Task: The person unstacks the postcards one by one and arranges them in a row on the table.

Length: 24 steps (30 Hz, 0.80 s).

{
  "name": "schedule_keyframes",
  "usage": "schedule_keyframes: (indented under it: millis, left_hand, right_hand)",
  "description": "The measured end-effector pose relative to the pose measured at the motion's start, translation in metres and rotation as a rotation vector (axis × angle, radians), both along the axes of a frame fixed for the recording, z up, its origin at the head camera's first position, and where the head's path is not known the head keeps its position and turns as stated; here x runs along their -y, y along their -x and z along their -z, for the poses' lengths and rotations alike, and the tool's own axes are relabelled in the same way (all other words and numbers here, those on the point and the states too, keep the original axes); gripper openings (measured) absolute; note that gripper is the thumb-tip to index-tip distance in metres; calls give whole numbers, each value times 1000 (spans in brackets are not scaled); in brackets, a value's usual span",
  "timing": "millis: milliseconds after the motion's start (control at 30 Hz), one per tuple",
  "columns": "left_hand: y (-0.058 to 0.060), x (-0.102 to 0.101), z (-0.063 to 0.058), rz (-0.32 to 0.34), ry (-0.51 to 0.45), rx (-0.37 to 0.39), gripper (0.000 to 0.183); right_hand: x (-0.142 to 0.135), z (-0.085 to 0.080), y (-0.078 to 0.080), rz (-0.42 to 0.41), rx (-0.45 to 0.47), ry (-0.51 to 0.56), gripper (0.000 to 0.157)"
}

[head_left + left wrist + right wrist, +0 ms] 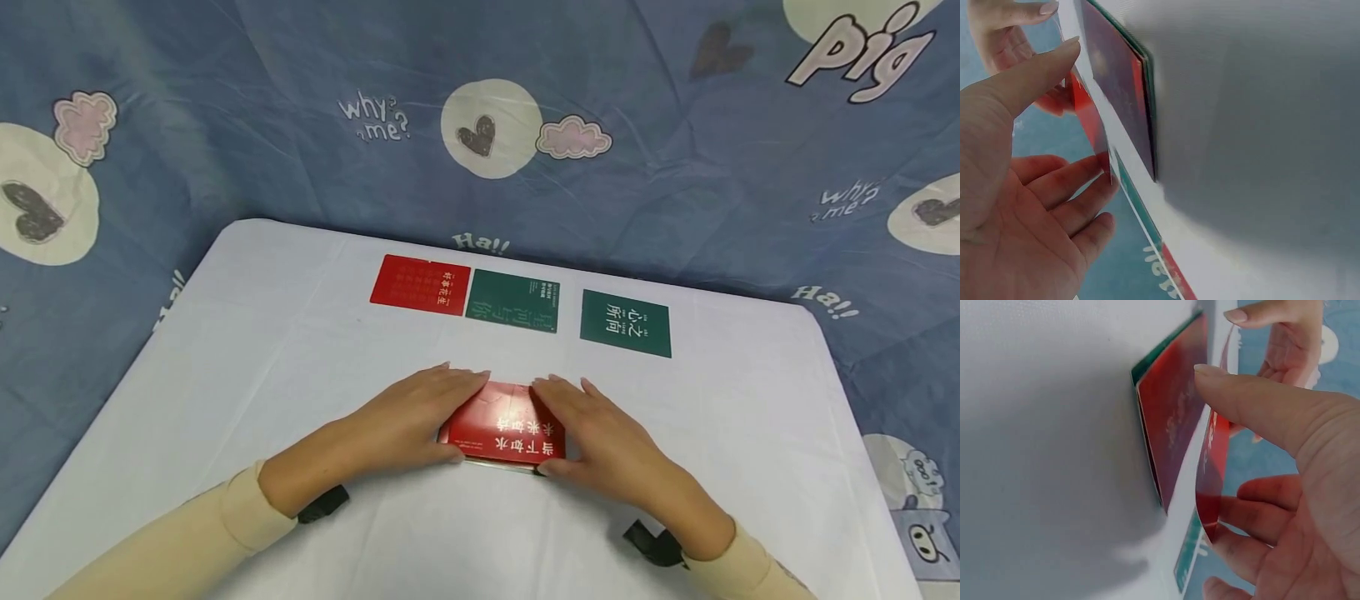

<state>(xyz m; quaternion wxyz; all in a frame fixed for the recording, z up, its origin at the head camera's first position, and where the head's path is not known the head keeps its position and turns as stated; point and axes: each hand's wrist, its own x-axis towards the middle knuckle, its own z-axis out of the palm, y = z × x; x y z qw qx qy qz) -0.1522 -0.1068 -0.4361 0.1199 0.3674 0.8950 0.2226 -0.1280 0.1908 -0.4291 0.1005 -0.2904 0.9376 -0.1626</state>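
A red card [510, 425] with white lettering lies between both hands. My left hand [420, 417] holds its left side, thumb at the near edge and fingertips at the far edge. My right hand [607, 442] holds the right side in the same way. Both wrist views show this card raised off the table and slightly bowed. Beneath it lies a small stack of cards [1175, 406], red on top with green below, which the held card mostly hides in the head view. No finger visibly touches that stack.
Along the far side of the white table [300, 333] lie another red card [420, 285], a green card [513, 300] beside it, and a second green card [626, 323] farther right. A blue printed cloth [262, 150] hangs behind. Black straps show at both wrists.
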Motion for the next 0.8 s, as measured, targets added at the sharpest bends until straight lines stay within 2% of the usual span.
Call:
schedule_keyframes:
  millis: [300,600,800]
  left_hand:
    - [6,-18,-7,28,10,-24,96]
    - [18,-41,-12,57,2,-64,92]
    - [27,-59,-17,83,37,-78,94]
  right_hand:
    - [-18,-10,1,1,-52,-26,96]
    - [-36,-24,3,46,-62,-53,99]
    - [-50,-30,7,70,-70,-65,99]
